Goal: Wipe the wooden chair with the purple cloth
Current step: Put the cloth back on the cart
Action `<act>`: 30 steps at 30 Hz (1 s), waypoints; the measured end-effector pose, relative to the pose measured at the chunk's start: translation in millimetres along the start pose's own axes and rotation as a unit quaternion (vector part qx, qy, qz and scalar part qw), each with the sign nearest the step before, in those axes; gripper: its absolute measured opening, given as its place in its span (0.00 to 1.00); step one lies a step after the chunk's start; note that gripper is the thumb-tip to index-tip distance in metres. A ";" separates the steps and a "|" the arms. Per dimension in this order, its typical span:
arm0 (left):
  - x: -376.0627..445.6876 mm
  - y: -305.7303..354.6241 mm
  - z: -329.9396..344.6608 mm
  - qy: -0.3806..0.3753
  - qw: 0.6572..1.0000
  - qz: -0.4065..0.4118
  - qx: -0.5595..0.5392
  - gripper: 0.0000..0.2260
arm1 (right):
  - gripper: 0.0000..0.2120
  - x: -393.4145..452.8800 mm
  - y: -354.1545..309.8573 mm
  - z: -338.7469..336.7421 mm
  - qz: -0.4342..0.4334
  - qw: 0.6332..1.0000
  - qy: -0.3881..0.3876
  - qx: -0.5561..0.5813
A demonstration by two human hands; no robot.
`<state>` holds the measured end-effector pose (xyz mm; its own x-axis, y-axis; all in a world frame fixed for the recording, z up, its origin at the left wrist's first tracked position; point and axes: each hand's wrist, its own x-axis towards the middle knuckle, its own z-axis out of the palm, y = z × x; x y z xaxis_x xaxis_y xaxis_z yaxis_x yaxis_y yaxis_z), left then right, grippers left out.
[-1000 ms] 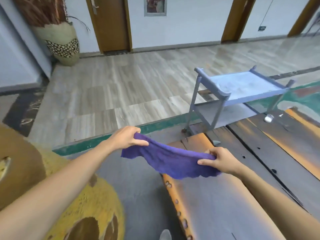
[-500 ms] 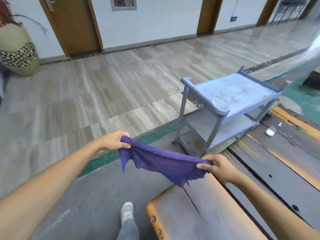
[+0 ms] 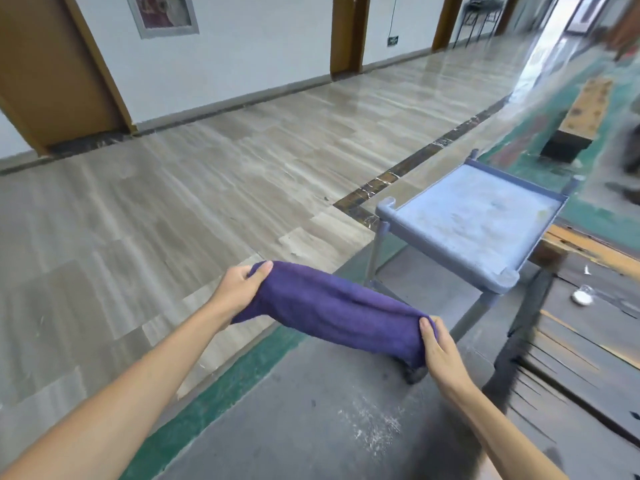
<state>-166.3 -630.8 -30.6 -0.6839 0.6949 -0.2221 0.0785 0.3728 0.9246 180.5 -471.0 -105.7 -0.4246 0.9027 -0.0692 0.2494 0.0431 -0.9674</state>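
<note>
A purple cloth [image 3: 339,313] hangs stretched between both hands above the grey floor mat. My left hand [image 3: 239,289] pinches its upper left corner. My right hand [image 3: 438,351] grips its lower right end. The cloth looks folded over into a thick band. Dark wooden planks with orange edges [image 3: 588,341] lie at the right, below and right of my right hand. A long wooden bench [image 3: 585,109] stands far off at the upper right.
A grey-blue plastic shelf cart [image 3: 464,223] stands just beyond the cloth, next to the planks. A small white object [image 3: 581,296] lies on the planks. White dust marks the grey mat [image 3: 374,434]. Open tiled floor [image 3: 173,220] spreads left; doors line the far wall.
The view has swung right and up, so the near wooden slab has left the frame. Both hands have kept hold of the cloth, which is now folded into a thicker band.
</note>
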 end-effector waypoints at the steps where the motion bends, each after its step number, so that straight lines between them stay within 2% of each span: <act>1: 17.8 5.5 -2.5 -0.002 1.000 0.010 0.017 0.18 | 0.12 6.9 0.2 10.2 -0.002 1.000 0.008 0.000; 4: 67.1 21.3 4.9 -0.032 0.996 0.056 0.064 0.17 | 0.15 24.1 1.1 28.9 0.016 0.999 0.032 0.023; 8: 133.0 52.6 41.1 -0.119 0.985 0.107 0.059 0.14 | 0.25 56.4 -2.0 38.3 0.082 0.985 0.089 0.125; 13: 222.9 90.4 95.2 -0.290 0.947 0.127 0.050 0.09 | 0.32 98.9 8.5 26.2 0.104 0.972 0.099 0.187; 16: 278.4 127.0 124.1 -0.349 0.898 0.214 0.163 0.14 | 0.23 123.3 15.8 23.5 0.098 0.955 0.149 0.237; 19: 320.4 167.4 161.4 -0.382 0.833 0.323 0.237 0.15 | 0.09 141.6 13.3 30.0 0.080 0.937 0.279 0.196; 21: 338.8 189.7 192.9 -0.388 0.810 0.368 0.240 0.13 | 0.05 155.4 8.4 34.2 0.074 0.915 0.364 0.154; 26: 352.8 221.0 283.3 -0.398 0.786 0.434 0.190 0.09 | 0.08 179.3 3.3 34.9 0.102 0.818 0.559 0.088; 30: 359.1 237.8 368.2 -0.449 0.717 0.487 0.218 0.06 | 0.07 189.2 17.3 54.8 0.171 0.719 0.664 0.114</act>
<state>-126.2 -66.2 -4.5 0.5757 0.7993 0.1723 0.5548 -0.5366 0.6357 56.8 -323.0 -148.8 0.8703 0.4638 -0.1658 -0.0715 -0.2140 -0.9742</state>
